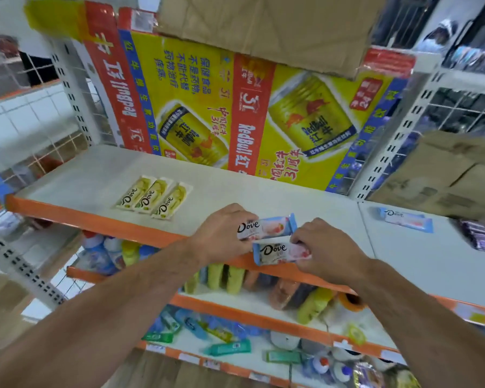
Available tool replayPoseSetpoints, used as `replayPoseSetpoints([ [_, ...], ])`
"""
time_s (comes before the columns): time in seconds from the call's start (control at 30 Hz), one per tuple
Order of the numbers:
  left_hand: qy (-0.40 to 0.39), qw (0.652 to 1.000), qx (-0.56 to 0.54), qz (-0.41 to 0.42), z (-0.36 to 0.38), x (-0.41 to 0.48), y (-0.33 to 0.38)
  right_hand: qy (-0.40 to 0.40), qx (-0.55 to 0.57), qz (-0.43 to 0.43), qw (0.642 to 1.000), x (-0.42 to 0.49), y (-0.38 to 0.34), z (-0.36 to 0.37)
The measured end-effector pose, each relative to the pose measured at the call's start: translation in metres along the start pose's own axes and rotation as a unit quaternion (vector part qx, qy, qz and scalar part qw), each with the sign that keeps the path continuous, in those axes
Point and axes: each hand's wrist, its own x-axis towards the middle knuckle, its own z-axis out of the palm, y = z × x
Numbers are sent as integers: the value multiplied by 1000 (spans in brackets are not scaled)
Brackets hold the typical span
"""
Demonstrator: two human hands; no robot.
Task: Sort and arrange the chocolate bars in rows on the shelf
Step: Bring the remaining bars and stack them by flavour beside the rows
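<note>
Chocolate bars in hand, two, both blue-and-pink, at the front lip of the shelf.

- Left hand: fingers curled round the left end of the upper blue bar, which hangs just over the shelf surface, label up.
- Right hand: pinches the right part of the lower blue bar, held over the orange edge. The two bars lie nearly parallel, long edges just beside each other; whether they touch I cannot tell.
- Farther in, left: three yellow-green bars already flat in a tidy side-by-side row, labels toward the front.
- Right, on the next shelf section: a lone blue bar lying crosswise, with purple packs beyond it.
- At the back: Red Bull cardboard lining the shelf.

Judgement: the step is starting a blue row. Best done by laying both bars flat to the right of the yellow-green row, turned to the same heading, labels forward, long edges snug, front ends in line with that row. Set one down and let go before placing the other, so neither skews. The lone blue bar probably belongs with them.
</note>
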Motion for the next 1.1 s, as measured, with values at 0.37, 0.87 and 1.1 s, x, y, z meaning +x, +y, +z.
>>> replayPoseSetpoints([
  [0.37, -43, 999, -1, 23, 120, 38, 180, 13, 14, 63, 998, -156, 151, -8],
  [0.87, -74, 996, 18, 51, 212, 128, 266, 49, 41, 97, 993, -223, 290, 15],
  [1.1, -73, 996, 1, 56, 246, 200, 249, 46, 55, 118, 990, -188, 336, 15],
])
